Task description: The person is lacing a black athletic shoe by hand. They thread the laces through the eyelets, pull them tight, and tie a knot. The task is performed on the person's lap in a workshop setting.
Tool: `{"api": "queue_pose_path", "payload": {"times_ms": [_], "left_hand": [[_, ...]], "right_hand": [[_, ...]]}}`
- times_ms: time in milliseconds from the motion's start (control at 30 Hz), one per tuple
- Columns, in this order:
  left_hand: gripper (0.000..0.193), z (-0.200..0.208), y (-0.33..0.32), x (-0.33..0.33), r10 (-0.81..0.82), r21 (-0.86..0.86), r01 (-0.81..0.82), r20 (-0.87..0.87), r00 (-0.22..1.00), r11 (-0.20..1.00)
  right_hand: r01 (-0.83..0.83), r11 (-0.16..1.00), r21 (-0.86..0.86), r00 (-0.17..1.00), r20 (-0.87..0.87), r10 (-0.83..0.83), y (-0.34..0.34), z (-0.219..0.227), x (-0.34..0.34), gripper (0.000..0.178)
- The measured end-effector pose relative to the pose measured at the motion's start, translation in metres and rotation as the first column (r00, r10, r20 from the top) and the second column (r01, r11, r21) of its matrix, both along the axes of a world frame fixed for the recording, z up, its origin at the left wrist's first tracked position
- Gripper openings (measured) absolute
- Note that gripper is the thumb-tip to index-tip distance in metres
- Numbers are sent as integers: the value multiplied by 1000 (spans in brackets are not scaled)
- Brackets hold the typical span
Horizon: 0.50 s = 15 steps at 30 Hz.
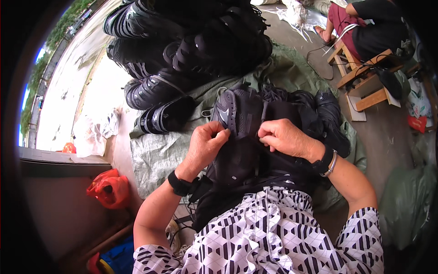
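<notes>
A black sneaker upper [244,109] with a pale side mark and a row of lace holes lies in front of me, over my dark-covered lap. At its left edge my left hand [205,145] is closed, thumb against curled fingers. My right hand [288,139] is closed in a pinch just right of the upper. Whatever either pinch holds is too small or dark to make out. Several more black shoe pieces [329,114] lie to the right, beyond my right wrist.
A tall heap of bundled black shoe uppers [159,86] rises ahead on a green woven sheet [159,157]. At left sits a red plastic bag [109,188]. Far right, another person [378,29] sits by a wooden stool [374,98]; white shoe pieces [296,16] lie beyond.
</notes>
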<state>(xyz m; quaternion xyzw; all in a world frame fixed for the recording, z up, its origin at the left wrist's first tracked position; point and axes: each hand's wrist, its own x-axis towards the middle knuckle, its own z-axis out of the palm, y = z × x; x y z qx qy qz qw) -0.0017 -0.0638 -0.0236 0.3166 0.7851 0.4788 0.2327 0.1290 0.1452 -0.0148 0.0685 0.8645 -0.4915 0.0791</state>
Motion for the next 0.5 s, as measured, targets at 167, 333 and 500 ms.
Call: {"api": "queue_pose_path", "payload": {"times_ms": [167,333,500], "left_hand": [[13,9,20,4,-125,-181,2,-670,732,983],[18,11,16,-26,-310,-171,284,-156,938,944],[23,2,10,-26,-283,-83,289,77,956,954]], "right_hand": [[-32,803,596,899,-333,283,-4,13,9,13],[90,867,490,438,-802,407,-36,75,41,24],[-152,925,349,436,-816,379,-74,118,75,26]]}}
